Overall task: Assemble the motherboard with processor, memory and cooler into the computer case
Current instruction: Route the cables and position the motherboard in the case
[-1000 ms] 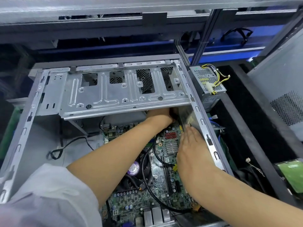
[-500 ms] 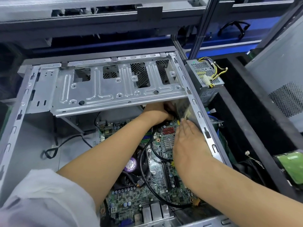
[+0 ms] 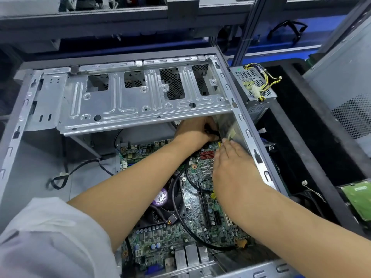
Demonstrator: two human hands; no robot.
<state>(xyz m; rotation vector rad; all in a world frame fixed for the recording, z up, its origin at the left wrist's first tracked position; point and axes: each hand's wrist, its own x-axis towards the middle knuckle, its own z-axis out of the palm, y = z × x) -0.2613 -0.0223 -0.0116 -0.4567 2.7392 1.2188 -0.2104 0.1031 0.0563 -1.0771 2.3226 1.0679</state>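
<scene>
**Black cable snag risk at the board's 1 o'clock corner**

Steel drive-bay bracket [image 3: 140, 101], stamped and silver, spans the open grey computer case [image 3: 12, 137] from 9 to 1 o'clock and overhangs the work spot. View under it is partly blocked.

Loose black wire loop [image 3: 60, 180] lies on the case floor at 9 o'clock, unplugged. Could get trapped under hardware later.

Green motherboard [image 3: 192, 199] already sits flat in the case, centre to 6 o'clock. Black cooler fan with purple hub sticker [image 3: 160, 197] is mounted on it. Long black cable [image 3: 178, 207] runs across the fan edge and board toward 5 o'clock. If left slack there, my read is it can foul the blades.

Left hand [image 3: 194, 133], at 12 to 1 o'clock just under the bracket lip, has fingers curled around a thin black lead [image 3: 210, 131]. Its plug end is hidden, so I can't tell if it's seated.

Right hand [image 3: 232, 167] lies with fingers straight and together, flat against the board's right edge beside the case side rail [image 3: 247, 137]. It grips nothing.

Likely failure modes:
- blind plugging under the bracket, causing a bent header pin or offset connector
- palm pressure flexing the board near the finned silver chipset heatsink [image 3: 206, 170]
- knuckles scraping the bracket's sheet edge

Grey perforated power supply box [image 3: 253, 87] with yellow-black wires sits outside the case at 2 o'clock, not yet fitted.
</scene>
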